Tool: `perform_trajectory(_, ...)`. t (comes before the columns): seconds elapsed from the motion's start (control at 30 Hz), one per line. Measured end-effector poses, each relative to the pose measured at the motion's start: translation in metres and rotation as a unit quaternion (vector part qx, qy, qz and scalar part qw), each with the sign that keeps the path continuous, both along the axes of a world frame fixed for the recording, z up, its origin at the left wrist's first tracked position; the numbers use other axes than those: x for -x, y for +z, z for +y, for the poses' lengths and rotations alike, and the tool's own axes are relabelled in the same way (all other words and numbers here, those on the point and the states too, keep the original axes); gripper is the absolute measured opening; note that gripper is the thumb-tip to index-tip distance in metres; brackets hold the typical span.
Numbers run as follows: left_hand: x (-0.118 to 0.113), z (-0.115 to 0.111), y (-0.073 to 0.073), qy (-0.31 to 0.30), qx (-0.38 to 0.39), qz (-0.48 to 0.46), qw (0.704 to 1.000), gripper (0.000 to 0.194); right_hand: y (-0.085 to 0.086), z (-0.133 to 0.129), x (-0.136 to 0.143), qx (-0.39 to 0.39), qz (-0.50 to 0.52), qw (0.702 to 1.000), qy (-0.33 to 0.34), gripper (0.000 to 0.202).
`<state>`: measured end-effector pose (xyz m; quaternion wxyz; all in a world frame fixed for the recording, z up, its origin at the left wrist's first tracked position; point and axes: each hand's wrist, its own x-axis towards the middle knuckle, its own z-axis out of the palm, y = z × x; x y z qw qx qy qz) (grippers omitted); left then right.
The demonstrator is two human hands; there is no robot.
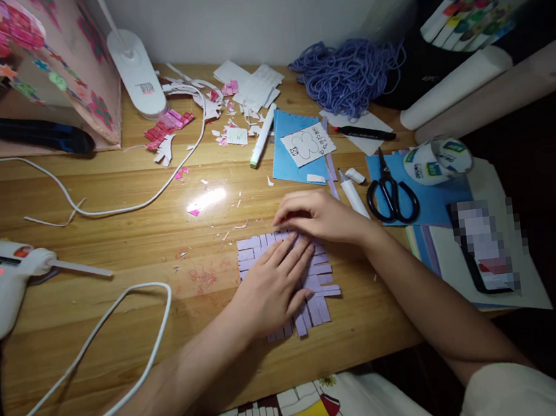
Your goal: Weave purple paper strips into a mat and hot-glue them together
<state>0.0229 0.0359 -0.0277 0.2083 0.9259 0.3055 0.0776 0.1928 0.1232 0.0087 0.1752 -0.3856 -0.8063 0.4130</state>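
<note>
A mat of woven light-purple paper strips (250, 256) lies on the table, its strip ends jutting out unevenly at the right and bottom. My left hand (273, 281) rests flat across the middle of it, fingers stretched out and pressing down. At the mat's top edge, my right hand (316, 214) is bent with its fingers together and the fingertips pinching at the edge strips. The exact spot under those fingertips is partly hidden. Much of the weave is covered by my left hand.
Black-handled scissors (392, 196), an uncapped white marker (353, 193), a tape roll (436, 158) and a phone (484, 249) lie to the right. A glue gun (10, 282) and white cable (164, 312) are at left. Paper scraps (235, 136) and purple yarn (346, 75) lie at the back.
</note>
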Motion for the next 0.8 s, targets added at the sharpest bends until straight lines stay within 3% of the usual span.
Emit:
perform_trajectory(0.3, 0.0, -0.001, -0.002, 0.011, 0.013, -0.004, 1.0, 0.062, 0.004, 0.0, 0.007, -0.004, -0.041, 0.999, -0.03, 0.023)
perform_trajectory(0.6, 0.001, -0.002, -0.001, 0.0, -0.022, -0.004, 1.0, 0.059, 0.004, -0.01, 0.002, 0.026, -0.027, 0.998, -0.047, 0.017)
perform_trajectory(0.8, 0.002, -0.005, 0.002, -0.01, -0.038, -0.013, 0.999, 0.053, 0.007, -0.014, 0.005, -0.028, -0.052, 0.998, -0.021, 0.015)
